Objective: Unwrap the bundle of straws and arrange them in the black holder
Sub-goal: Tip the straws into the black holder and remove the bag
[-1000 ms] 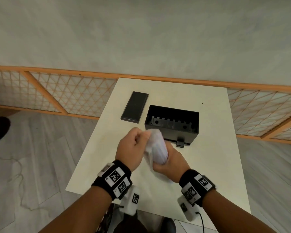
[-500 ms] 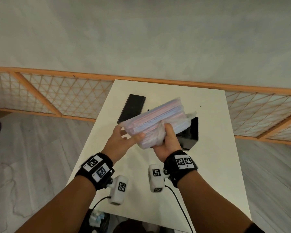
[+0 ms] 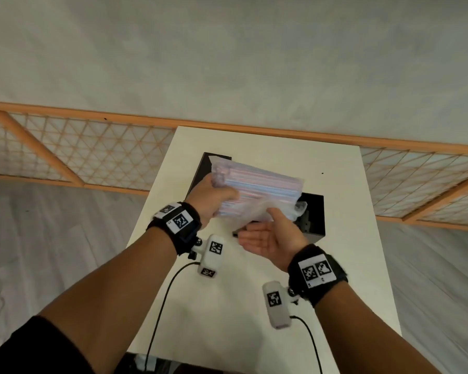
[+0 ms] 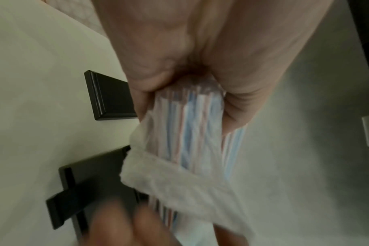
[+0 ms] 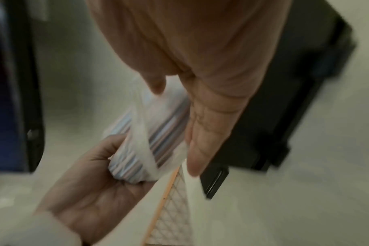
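A bundle of red, white and blue striped straws (image 3: 268, 184) in clear plastic wrap hangs level above the table. My left hand (image 3: 222, 193) grips its left end, fingers curled round the straws (image 4: 192, 136). The loose wrap (image 3: 284, 209) sags off the underside. My right hand (image 3: 265, 233) lies palm up just beneath, fingers straight, thumb touching the wrap (image 5: 145, 133). Behind the bundle the open black holder (image 3: 312, 217) stands on the table, mostly hidden.
The flat black lid (image 3: 200, 168) lies left of the holder, partly behind my left hand. The white table (image 3: 254, 306) is small, with its edges close on both sides. An orange lattice fence (image 3: 92, 155) runs behind it.
The bundle rose from low over the table and turned level. My right hand let go of it and dropped below, palm open. My left hand closed round the left end.
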A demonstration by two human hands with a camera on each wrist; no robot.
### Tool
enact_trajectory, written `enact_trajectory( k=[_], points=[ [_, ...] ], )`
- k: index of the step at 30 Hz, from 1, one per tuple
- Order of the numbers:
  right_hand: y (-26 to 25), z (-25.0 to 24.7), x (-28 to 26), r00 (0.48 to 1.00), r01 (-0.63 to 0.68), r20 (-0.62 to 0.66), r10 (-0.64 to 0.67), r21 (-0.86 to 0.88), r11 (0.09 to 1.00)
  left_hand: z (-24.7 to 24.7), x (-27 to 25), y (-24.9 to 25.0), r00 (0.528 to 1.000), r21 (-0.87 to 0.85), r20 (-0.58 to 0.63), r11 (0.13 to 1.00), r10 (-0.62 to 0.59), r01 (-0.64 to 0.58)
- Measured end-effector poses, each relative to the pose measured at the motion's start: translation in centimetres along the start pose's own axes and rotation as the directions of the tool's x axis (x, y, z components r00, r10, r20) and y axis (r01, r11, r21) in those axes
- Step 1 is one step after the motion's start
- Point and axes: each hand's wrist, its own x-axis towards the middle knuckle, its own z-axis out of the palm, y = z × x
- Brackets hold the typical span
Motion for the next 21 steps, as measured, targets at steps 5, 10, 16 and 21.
enact_trajectory(
  k=[5,10,16,21],
  points=[
    [-2.4,-4.5,-2.4,0.813,0.152,-0.230,-0.535,-0.803,0.576,-1.2,2.0,-0.1,0.997,0.194,0.057,0.979,0.048,-0.059],
    [-4.7,-7.2,-0.1,0.748,0.071,-0.222,-0.625,-0.910,0.408,0.1,1.7,1.1,0.994,0.379,0.056,0.919,0.091,-0.106],
    [-3.2,-7.8,1.3,0.887,-0.010,-0.137,-0.440,-0.960,0.279,1.4,0.1,2.3,0.989,0.568,0.139,0.813,0.056,-0.126],
    [-0.9,-8.1,0.8,0.948,-0.048,-0.108,-0.300,-0.979,0.199,0.9,-2.2,1.3,0.990,0.592,0.137,0.799,0.032,-0.108]
  ],
)
